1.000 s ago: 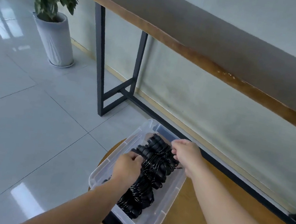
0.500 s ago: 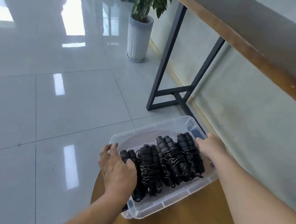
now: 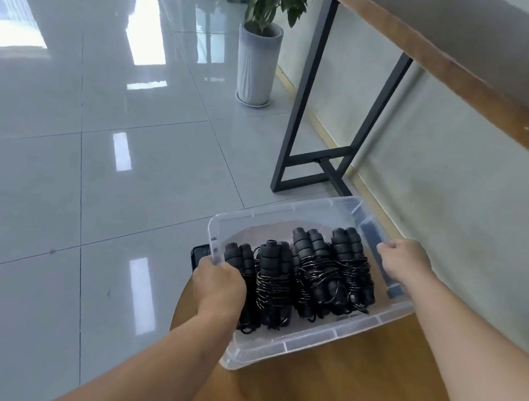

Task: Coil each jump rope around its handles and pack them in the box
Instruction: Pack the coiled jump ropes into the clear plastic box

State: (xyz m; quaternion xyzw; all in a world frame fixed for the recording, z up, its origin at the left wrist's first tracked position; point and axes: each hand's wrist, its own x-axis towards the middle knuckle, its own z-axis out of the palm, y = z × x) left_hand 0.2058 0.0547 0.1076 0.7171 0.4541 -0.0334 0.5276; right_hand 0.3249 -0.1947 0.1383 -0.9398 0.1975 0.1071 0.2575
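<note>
A clear plastic box (image 3: 310, 341) sits on the round wooden table (image 3: 346, 397), overhanging its far edge. Inside lie several black jump ropes (image 3: 310, 277), each coiled around its foam handles, side by side. My left hand (image 3: 220, 285) grips the box's left rim, fingers curled over the edge. My right hand (image 3: 404, 259) grips the right rim the same way. A dark flat object (image 3: 201, 254) pokes out under the box's left corner.
A tall wooden console table with black metal legs (image 3: 301, 109) stands along the wall behind the box. A potted plant in a grey ribbed pot (image 3: 257, 64) stands on the glossy tiled floor (image 3: 70, 169) at its far end.
Both hands moved off the rope bundles to the box's two side rims. The box turned so its long side faces me, and the view swung left.
</note>
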